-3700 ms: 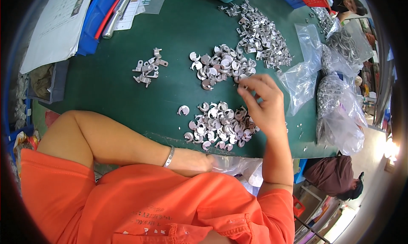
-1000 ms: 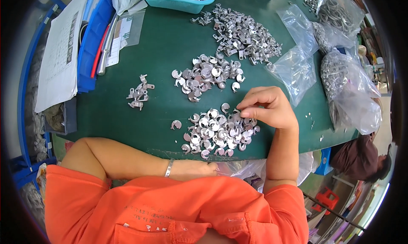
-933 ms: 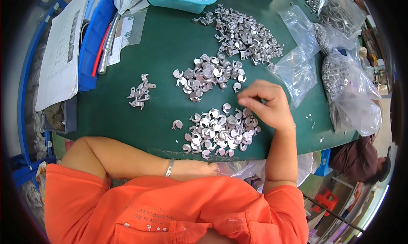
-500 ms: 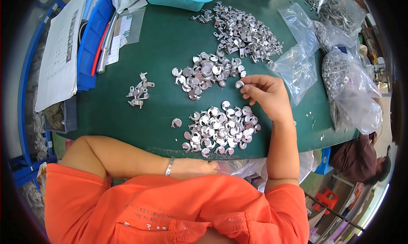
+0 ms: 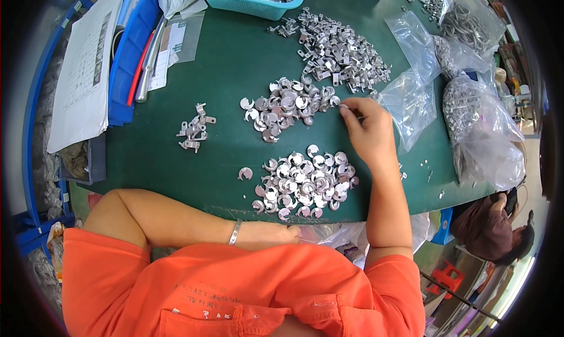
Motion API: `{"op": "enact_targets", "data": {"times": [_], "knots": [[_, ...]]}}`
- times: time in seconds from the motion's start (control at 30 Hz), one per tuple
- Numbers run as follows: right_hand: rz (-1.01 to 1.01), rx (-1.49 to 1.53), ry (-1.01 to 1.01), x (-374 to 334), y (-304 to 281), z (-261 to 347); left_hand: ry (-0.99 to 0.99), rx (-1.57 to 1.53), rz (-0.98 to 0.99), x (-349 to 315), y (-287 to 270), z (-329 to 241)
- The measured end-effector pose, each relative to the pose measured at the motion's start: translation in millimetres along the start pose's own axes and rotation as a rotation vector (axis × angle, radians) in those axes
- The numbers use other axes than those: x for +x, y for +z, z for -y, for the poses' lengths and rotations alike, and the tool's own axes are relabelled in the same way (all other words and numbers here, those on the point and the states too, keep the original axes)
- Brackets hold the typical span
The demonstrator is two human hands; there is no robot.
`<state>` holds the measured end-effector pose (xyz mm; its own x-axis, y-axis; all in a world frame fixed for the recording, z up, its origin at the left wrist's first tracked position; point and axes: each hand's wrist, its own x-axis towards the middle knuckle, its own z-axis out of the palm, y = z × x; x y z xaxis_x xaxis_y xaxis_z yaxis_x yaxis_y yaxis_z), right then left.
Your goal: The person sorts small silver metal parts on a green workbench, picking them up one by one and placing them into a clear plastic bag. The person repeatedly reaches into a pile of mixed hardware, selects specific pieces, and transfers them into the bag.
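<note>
My right hand (image 5: 371, 128) is over the table at the right end of a pile of round notched metal discs (image 5: 286, 102). Thumb and forefinger are pinched together on one small metal disc (image 5: 343, 106), which shows only as a thin edge. A second pile of notched discs (image 5: 305, 181), shinier, lies nearer to me, with a single disc (image 5: 245, 173) apart on its left. My left hand (image 5: 270, 233) rests below the table's front edge, fingers curled at the rim of a clear plastic bag (image 5: 323, 234); its fingertips are partly hidden.
Small bent metal brackets form a large heap (image 5: 343, 52) and a small cluster (image 5: 195, 128). A turquoise basket (image 5: 252, 7) of metal parts stands at the back. Filled plastic bags (image 5: 470, 114) line the right; a blue bin (image 5: 124, 73) stands left. Another person (image 5: 493, 228) is at far right.
My right hand has moved slightly right and away from me, and the disc in it has turned from face-on to edge-on. My left hand keeps its place.
</note>
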<state>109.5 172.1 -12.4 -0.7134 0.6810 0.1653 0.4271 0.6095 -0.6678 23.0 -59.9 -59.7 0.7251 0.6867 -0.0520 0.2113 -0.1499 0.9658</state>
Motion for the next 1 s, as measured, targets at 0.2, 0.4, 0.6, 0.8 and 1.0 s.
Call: {"op": "enact_targets", "data": {"times": [0.2,0.4,0.6,0.8,1.0], "knots": [[0.231,0.773,0.407,-4.6,-23.3,-1.1,-0.070,-0.040,0.035,1.9,3.0,3.1],[0.624,0.366,0.061,-2.1,-45.3,15.1,-0.077,0.054,0.063,2.7,0.7,-0.5],[0.060,-0.093,-0.286,10.9,2.0,24.9,0.026,0.165,-0.012,5.4,23.8,23.3],[0.120,0.284,0.043,6.1,4.0,3.6,-0.031,-0.020,-0.024,1.5,10.2,7.6],[0.145,0.056,-0.088,2.8,-15.2,5.9,0.008,0.158,0.006,1.6,15.7,13.6]]}}
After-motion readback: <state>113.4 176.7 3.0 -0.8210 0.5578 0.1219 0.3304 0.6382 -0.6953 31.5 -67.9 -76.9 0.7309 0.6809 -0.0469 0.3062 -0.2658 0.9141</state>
